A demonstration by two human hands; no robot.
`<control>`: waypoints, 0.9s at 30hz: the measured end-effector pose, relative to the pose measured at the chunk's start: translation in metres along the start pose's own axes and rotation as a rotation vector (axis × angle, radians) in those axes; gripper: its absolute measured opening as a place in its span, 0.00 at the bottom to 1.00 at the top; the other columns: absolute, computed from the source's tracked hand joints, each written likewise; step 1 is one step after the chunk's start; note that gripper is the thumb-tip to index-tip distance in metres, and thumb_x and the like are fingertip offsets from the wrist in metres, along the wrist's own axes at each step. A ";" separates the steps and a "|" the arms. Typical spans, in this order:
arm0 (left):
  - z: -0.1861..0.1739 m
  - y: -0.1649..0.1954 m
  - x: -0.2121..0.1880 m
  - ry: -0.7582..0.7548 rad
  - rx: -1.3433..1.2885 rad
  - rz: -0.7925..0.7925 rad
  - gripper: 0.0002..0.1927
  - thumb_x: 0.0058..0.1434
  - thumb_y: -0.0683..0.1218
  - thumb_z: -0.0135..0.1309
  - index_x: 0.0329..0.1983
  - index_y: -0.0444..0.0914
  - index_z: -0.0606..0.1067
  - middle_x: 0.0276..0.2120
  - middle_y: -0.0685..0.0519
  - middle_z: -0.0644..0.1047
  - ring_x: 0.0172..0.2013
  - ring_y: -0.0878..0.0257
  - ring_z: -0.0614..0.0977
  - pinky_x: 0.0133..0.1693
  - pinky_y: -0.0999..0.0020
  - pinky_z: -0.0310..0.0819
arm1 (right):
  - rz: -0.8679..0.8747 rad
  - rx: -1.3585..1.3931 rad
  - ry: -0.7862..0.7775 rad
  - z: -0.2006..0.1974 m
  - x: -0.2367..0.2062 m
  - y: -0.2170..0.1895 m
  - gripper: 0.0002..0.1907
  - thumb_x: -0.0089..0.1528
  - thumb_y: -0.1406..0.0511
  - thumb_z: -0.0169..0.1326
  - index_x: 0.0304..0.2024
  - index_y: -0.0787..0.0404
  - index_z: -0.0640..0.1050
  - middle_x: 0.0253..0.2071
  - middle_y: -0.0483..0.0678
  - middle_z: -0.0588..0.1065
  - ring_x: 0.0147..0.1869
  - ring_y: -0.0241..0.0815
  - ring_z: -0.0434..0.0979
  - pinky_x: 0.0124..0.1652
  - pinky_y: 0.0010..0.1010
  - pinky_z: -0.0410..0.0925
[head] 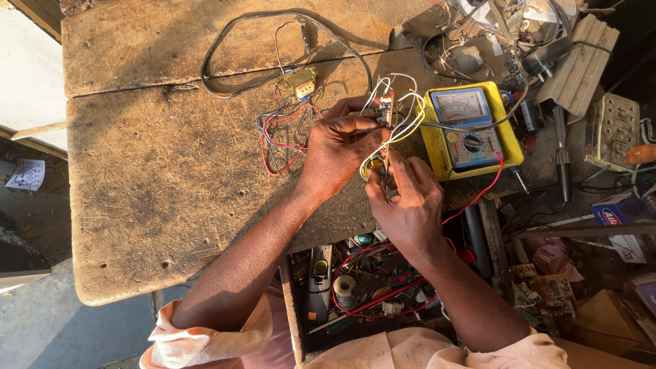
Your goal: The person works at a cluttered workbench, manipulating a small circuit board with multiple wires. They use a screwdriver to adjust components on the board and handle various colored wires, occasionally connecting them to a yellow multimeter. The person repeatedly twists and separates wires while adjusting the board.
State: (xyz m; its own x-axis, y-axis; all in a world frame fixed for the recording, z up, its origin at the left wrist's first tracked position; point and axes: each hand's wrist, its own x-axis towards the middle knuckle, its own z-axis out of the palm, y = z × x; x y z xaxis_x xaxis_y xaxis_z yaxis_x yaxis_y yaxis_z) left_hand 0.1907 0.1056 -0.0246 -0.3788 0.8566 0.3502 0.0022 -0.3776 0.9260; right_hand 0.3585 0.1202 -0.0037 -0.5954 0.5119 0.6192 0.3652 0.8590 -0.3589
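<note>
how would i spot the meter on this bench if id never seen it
Start at the worn wooden workbench and go to its right edge, just beyond the two hands. The meter lies flat there: the only bright yellow box, with a needle scale above a round dial.

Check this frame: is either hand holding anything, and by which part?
Both hold one small circuit board trailing white and yellow wires: the left hand pinches its upper end, the right hand its lower end. The exact fingertip contact is hidden.
</note>
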 end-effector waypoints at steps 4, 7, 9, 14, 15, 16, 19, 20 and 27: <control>-0.002 0.002 0.000 -0.010 0.056 0.034 0.08 0.63 0.39 0.65 0.45 0.33 0.84 0.55 0.47 0.77 0.53 0.65 0.81 0.51 0.71 0.83 | -0.009 -0.003 -0.006 0.001 -0.001 0.003 0.23 0.60 0.71 0.65 0.56 0.74 0.75 0.37 0.56 0.73 0.41 0.47 0.80 0.35 0.35 0.76; -0.004 0.003 0.000 -0.029 0.047 0.041 0.08 0.64 0.40 0.64 0.45 0.32 0.83 0.57 0.47 0.76 0.54 0.65 0.80 0.51 0.71 0.81 | -0.015 -0.003 0.000 0.002 -0.002 0.003 0.24 0.61 0.71 0.65 0.57 0.75 0.75 0.38 0.57 0.73 0.41 0.47 0.80 0.35 0.35 0.76; -0.003 0.002 0.000 -0.039 0.033 0.028 0.08 0.65 0.40 0.62 0.45 0.31 0.82 0.57 0.47 0.75 0.54 0.65 0.80 0.51 0.71 0.82 | -0.004 -0.009 -0.005 0.002 -0.001 0.003 0.24 0.61 0.71 0.65 0.57 0.74 0.75 0.38 0.57 0.73 0.40 0.47 0.80 0.34 0.35 0.76; 0.001 -0.001 0.000 -0.026 -0.040 -0.022 0.06 0.69 0.38 0.57 0.43 0.29 0.80 0.57 0.48 0.73 0.54 0.65 0.78 0.52 0.71 0.80 | 0.006 -0.027 -0.017 0.002 0.001 -0.001 0.25 0.60 0.71 0.66 0.57 0.74 0.74 0.37 0.56 0.72 0.37 0.47 0.79 0.32 0.37 0.74; 0.001 -0.002 0.000 -0.024 -0.041 -0.032 0.06 0.69 0.38 0.56 0.43 0.29 0.80 0.57 0.48 0.73 0.54 0.65 0.78 0.51 0.72 0.80 | 0.013 -0.026 -0.018 0.002 0.001 -0.002 0.25 0.60 0.71 0.66 0.57 0.74 0.75 0.36 0.56 0.72 0.36 0.47 0.78 0.31 0.37 0.74; 0.001 -0.002 0.000 -0.021 -0.042 -0.042 0.06 0.70 0.38 0.56 0.42 0.29 0.80 0.57 0.49 0.72 0.54 0.66 0.78 0.50 0.72 0.79 | 0.019 -0.024 -0.021 0.002 0.001 -0.003 0.25 0.60 0.71 0.66 0.57 0.74 0.75 0.35 0.56 0.72 0.35 0.47 0.78 0.31 0.37 0.73; 0.001 -0.003 0.000 -0.026 -0.105 -0.053 0.05 0.70 0.38 0.56 0.43 0.29 0.79 0.58 0.49 0.72 0.54 0.66 0.78 0.51 0.72 0.79 | -0.019 -0.046 0.013 0.002 0.001 -0.005 0.25 0.60 0.71 0.65 0.58 0.74 0.74 0.37 0.56 0.72 0.38 0.48 0.78 0.33 0.37 0.74; 0.001 -0.002 0.000 -0.024 -0.113 -0.041 0.05 0.69 0.37 0.56 0.43 0.29 0.80 0.58 0.49 0.72 0.55 0.66 0.78 0.51 0.72 0.79 | -0.025 -0.051 0.016 0.002 0.001 -0.005 0.25 0.60 0.71 0.65 0.57 0.73 0.74 0.38 0.56 0.72 0.38 0.48 0.78 0.33 0.37 0.74; -0.001 0.003 0.001 -0.057 -0.096 -0.068 0.07 0.66 0.36 0.58 0.46 0.29 0.81 0.56 0.49 0.74 0.54 0.66 0.79 0.53 0.71 0.80 | -0.030 -0.142 0.019 0.001 0.000 -0.007 0.26 0.60 0.70 0.66 0.58 0.74 0.75 0.35 0.54 0.71 0.38 0.48 0.76 0.33 0.38 0.72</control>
State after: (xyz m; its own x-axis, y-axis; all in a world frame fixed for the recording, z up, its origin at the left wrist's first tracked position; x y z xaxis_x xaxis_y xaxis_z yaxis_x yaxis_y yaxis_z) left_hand 0.1895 0.1052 -0.0220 -0.3214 0.8992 0.2970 -0.1113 -0.3473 0.9311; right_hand 0.3557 0.1141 -0.0020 -0.5945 0.4841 0.6421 0.4457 0.8630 -0.2380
